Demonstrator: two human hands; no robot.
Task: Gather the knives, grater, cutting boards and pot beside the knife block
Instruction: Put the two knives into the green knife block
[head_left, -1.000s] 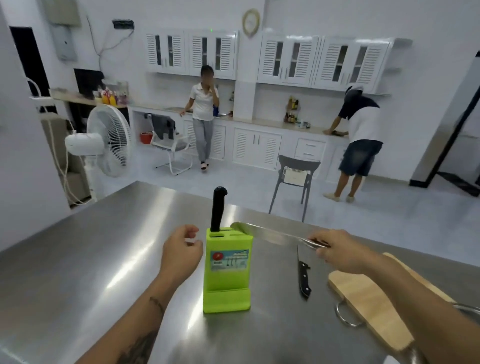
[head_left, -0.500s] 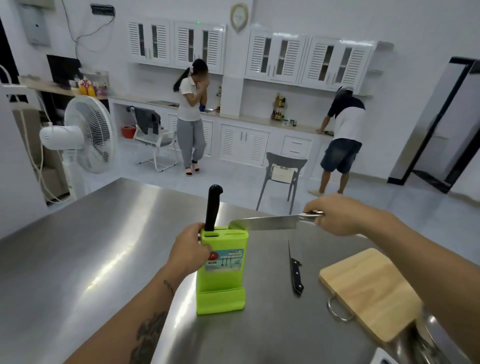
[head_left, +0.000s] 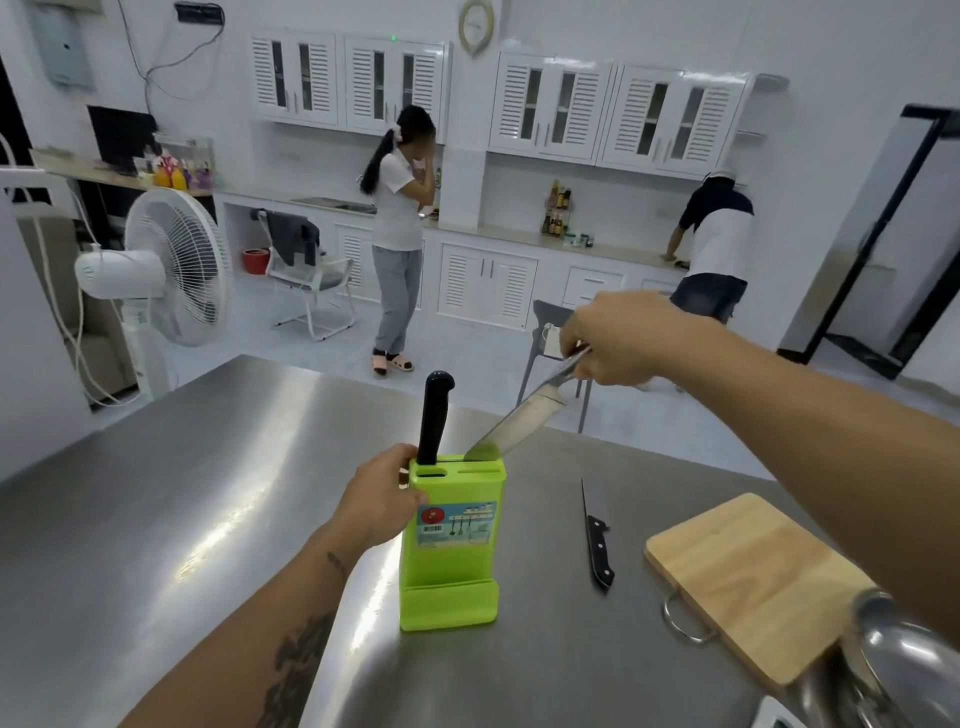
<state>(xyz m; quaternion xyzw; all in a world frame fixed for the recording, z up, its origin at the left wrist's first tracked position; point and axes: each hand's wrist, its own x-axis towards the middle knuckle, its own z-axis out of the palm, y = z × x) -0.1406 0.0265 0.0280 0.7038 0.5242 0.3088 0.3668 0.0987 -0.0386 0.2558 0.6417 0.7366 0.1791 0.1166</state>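
A lime-green knife block stands upright on the steel table, with one black-handled knife in a rear slot. My left hand grips the block's upper left side. My right hand holds a large steel knife by its handle, blade slanting down, its tip at a slot on the block's top right. A small black-handled knife lies flat to the right of the block. A wooden cutting board with a metal ring lies further right. A steel pot shows partly at the bottom right.
Two people stand at the far kitchen counter, beyond the table. A grey chair stands just past the table's far edge. A white fan stands on the left.
My right hand has risen and tilted the large knife from level to point-down, bringing its tip onto the block's top. My left hand has closed on the block's side.
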